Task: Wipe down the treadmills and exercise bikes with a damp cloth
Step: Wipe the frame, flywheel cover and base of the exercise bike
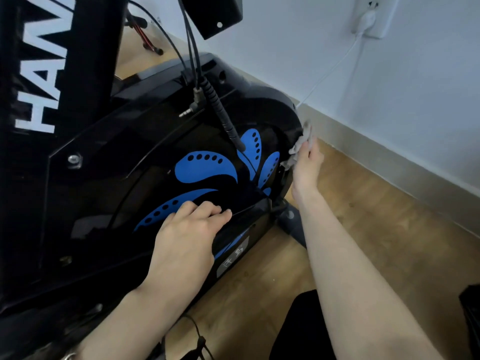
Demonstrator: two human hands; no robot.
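The right hand [307, 166] is gripping the cloth [300, 144] and pressing it on the front edge of the exercise bike [155, 141]. The left hand [189, 229] is resting loose-fingered on its side, holding nothing. The wiping seems to be partway, with only this one machine showing.

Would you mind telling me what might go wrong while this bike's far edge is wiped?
The damp cloth in the right hand works near where the white cable from the wall socket drops behind the bike; it could snag or wet it. The loose plug dangles over the bike's side and might catch on an arm.
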